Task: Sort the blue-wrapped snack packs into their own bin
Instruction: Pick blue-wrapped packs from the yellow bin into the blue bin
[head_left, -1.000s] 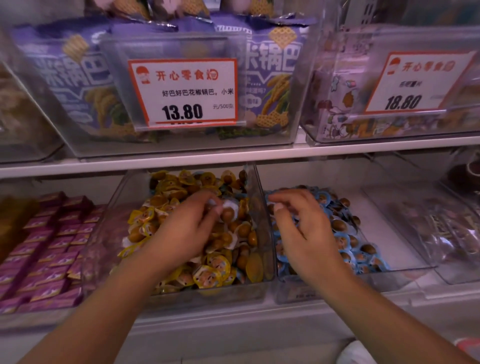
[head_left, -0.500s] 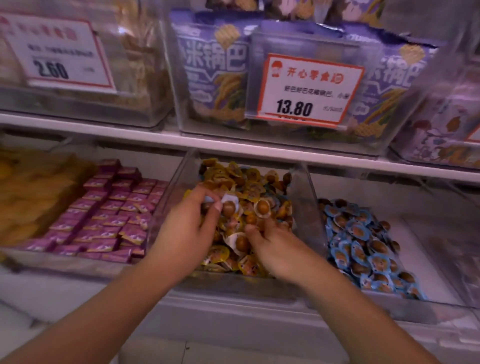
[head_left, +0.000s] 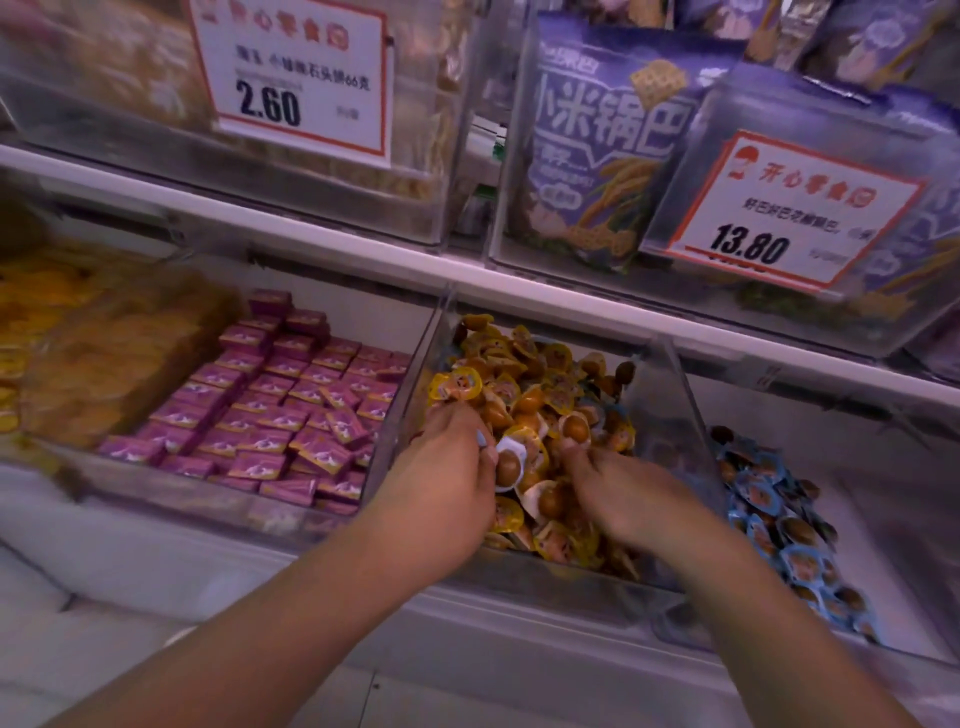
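A clear bin (head_left: 660, 415) on the lower shelf is heaped with yellow-wrapped snack packs (head_left: 524, 374). My left hand (head_left: 447, 488) is inside it with curled fingers, pinching a small pack with a pale bluish edge (head_left: 481, 440) at the fingertips. My right hand (head_left: 623, 499) lies on the same heap, fingers stretched onto the packs by a white-rimmed brown one (head_left: 574, 431). The neighbouring bin (head_left: 883, 545) to the right holds several blue-wrapped packs (head_left: 779, 519).
Left of the yellow bin, a bin holds purple packets (head_left: 291, 415), then orange-yellow snacks (head_left: 78, 353). The white upper shelf edge (head_left: 311, 234) carries clear bins with price tags 2.60 (head_left: 296, 78) and 13.80 (head_left: 779, 218) and purple bags (head_left: 597, 130).
My right hand has left the blue bin and come to rest on the yellow heap. My left hand has stayed in the yellow bin. The view has swung left.
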